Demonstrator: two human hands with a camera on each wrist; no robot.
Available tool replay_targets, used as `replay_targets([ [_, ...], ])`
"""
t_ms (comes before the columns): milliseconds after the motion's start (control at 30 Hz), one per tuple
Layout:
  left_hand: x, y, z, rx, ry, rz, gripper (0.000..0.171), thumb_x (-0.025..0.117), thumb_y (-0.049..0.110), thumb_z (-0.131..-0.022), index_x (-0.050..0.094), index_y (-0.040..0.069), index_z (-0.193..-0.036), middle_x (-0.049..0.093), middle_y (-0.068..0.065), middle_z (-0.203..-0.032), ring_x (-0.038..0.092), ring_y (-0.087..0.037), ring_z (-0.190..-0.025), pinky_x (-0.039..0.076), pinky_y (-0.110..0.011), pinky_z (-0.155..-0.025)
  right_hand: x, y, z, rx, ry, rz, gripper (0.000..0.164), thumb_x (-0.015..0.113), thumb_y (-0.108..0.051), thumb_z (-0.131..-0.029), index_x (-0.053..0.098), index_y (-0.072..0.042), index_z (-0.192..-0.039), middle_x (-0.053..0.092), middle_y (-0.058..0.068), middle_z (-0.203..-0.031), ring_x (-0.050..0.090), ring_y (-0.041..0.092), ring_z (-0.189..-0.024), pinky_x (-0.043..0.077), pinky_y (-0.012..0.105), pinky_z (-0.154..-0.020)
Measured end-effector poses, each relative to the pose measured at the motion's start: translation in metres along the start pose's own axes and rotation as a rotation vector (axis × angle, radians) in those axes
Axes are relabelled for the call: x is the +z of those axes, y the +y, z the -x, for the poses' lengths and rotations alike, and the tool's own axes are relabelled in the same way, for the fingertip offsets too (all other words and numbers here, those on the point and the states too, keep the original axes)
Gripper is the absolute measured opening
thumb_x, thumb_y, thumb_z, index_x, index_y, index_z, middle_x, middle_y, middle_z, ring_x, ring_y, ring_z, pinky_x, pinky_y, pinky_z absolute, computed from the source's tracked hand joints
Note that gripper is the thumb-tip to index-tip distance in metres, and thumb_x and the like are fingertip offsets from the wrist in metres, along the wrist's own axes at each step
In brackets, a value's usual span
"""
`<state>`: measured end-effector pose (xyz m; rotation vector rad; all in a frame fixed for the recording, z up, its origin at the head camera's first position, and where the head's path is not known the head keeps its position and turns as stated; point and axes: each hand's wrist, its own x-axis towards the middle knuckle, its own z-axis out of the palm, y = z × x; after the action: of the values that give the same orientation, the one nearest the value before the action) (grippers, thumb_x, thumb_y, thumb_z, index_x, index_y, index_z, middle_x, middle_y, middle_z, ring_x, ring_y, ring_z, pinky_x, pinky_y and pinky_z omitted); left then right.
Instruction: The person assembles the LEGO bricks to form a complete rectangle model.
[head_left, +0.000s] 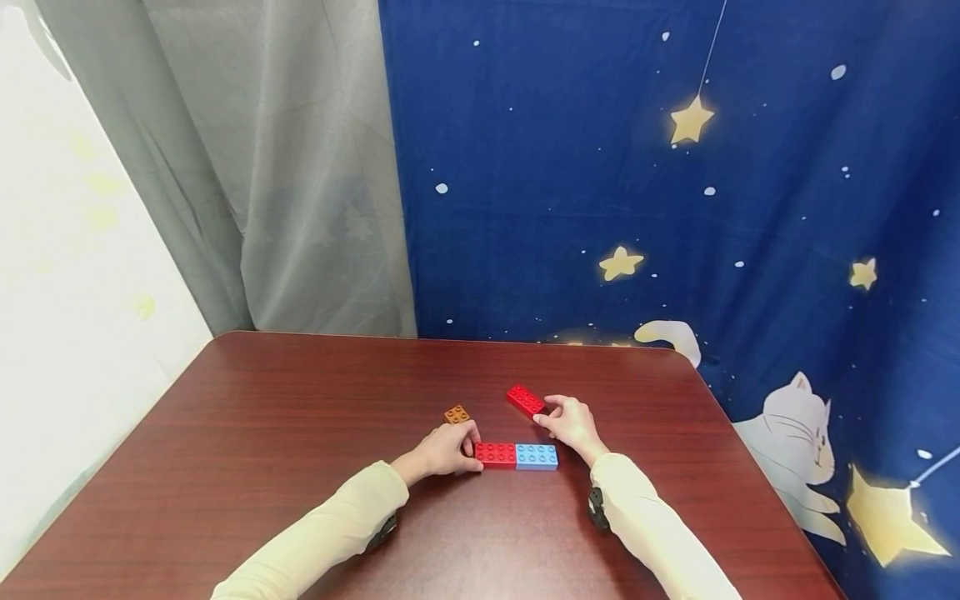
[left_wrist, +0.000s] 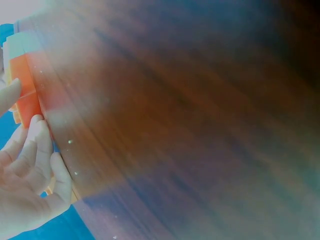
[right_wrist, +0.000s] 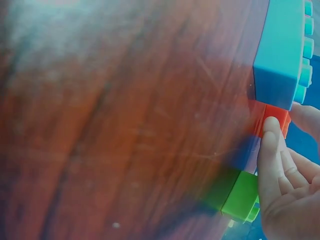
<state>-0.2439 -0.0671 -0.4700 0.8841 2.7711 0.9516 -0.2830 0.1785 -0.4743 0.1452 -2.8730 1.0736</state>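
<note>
A red brick (head_left: 495, 455) and a light blue brick (head_left: 536, 456) lie end to end on the table, studs up. At the red one's left end, my left hand (head_left: 447, 450) pinches it between thumb and fingers. Farther back, a second red brick (head_left: 525, 400) lies at a slant. My right hand (head_left: 573, 425) grips that brick's near right end, with thumb and fingers on either side in the right wrist view, where it looks orange (right_wrist: 275, 119). Just behind my left hand is a small orange-brown brick (head_left: 456, 414), partly covered.
A green brick (right_wrist: 241, 196) shows near my right fingers in the right wrist view; the head view does not show it. The dark red wooden table (head_left: 315, 383) ends at a grey curtain (head_left: 322, 208) and a blue star-patterned curtain (head_left: 540, 192).
</note>
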Motion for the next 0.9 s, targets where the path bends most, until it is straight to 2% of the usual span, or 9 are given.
replay_targets([
  [133,-0.0002,0.0004,0.0003,-0.001,-0.002,0.008,0.032,0.076,0.022,-0.068,0.052,0.008,-0.085,0.054,-0.001,-0.067,0.045,-0.006,-0.056,0.037,-0.024,-0.054,-0.0002,-0.0029,0.0000,0.007,-0.003,0.027,0.043,0.071,-0.023,-0.073,0.059,-0.001,-0.109,0.056,-0.003,-0.055,0.052,0.009,-0.043,0.042,0.029,-0.058],
  [400,0.0001,-0.0001,0.0009,0.007,0.002,0.006,0.032,0.076,0.022,-0.067,0.052,0.008,-0.084,0.054,0.000,-0.067,0.045,-0.005,-0.056,0.037,-0.024,-0.053,0.0005,-0.0054,-0.0007,0.028,-0.011,0.052,0.041,0.073,-0.024,-0.072,0.060,-0.003,-0.106,0.054,-0.002,-0.055,0.052,0.010,-0.042,0.042,0.027,-0.052],
  [700,0.0000,0.0007,-0.0003,0.003,-0.004,0.007,0.032,0.076,0.022,-0.068,0.052,0.009,-0.085,0.054,0.000,-0.067,0.044,-0.006,-0.056,0.037,-0.024,-0.053,-0.0003,-0.0048,0.0009,-0.001,0.001,0.104,0.035,0.073,-0.021,-0.072,0.062,-0.004,-0.100,0.055,-0.002,-0.058,0.050,0.009,-0.042,0.042,0.028,-0.049],
  [900,-0.0002,0.0008,0.0005,0.002,-0.002,0.003,0.032,0.076,0.022,-0.068,0.052,0.009,-0.084,0.054,-0.001,-0.068,0.044,-0.006,-0.056,0.037,-0.024,-0.053,0.0020,-0.0033,-0.0001,-0.027,0.007,0.138,0.042,0.074,-0.031,-0.070,0.062,-0.004,-0.100,0.056,-0.003,-0.061,0.051,0.010,-0.050,0.042,0.028,-0.053],
])
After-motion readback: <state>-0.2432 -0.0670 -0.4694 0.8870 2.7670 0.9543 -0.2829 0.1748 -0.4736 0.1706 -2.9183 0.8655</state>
